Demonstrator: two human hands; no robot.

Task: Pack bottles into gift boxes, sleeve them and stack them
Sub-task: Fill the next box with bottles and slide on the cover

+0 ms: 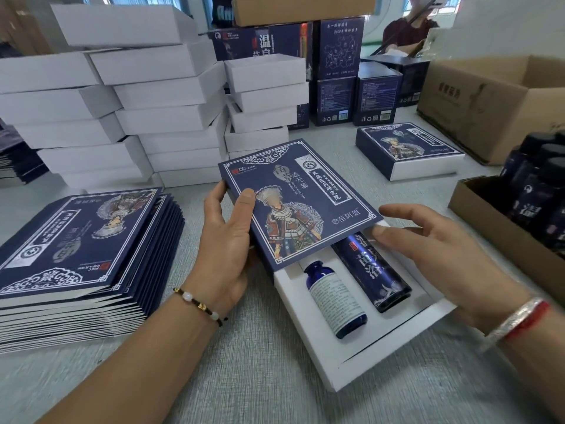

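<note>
Bottles, a small one (335, 296) and a taller one (371, 269), lie in the white gift box (394, 338) on the desk (244, 377), half under the blue sleeve (298, 198). The left hand (227, 240) grips the sleeve's edge; the right hand (437, 249), fingers relaxed, touches the box's far side. If the sleeve goes on skewed, I judge its mouth could snag the box wall or crease.

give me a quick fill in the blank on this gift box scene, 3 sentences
1. The white tray holds ____ blue bottles lying side by side.
2. The left hand grips the blue sleeve, which covers the tray's ____ end only.
3. The stack of flat sleeves lies on the person's ____ side.

Missing words: two; far; left
</note>
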